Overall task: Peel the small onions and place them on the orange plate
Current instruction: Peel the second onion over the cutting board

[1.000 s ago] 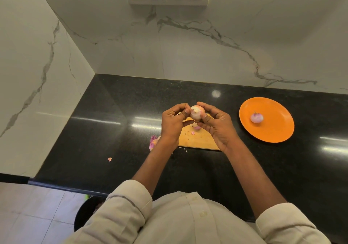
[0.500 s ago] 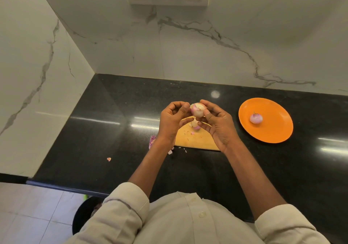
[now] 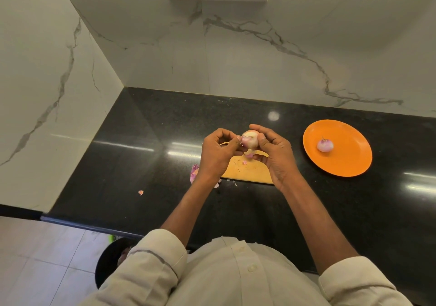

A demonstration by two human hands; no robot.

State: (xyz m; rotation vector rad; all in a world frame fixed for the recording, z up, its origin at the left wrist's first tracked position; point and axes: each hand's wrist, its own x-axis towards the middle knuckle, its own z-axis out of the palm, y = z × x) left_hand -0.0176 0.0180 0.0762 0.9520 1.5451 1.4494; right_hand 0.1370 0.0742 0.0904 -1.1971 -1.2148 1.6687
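The right hand cradles a small onion between thumb and curled fingers, above the wooden cutting board. The left hand pinches at a purple scrap of skin on the onion's left side. The onion looks light, firm and smooth where bared, so probably slippery; the papery skin should tear easily. It is best held at its 2 ends while loose skin is pulled from a lifted edge. To the right, well apart from the board, the orange plate holds 1 peeled onion near its centre. Peel scraps lie on the black counter left of the board.
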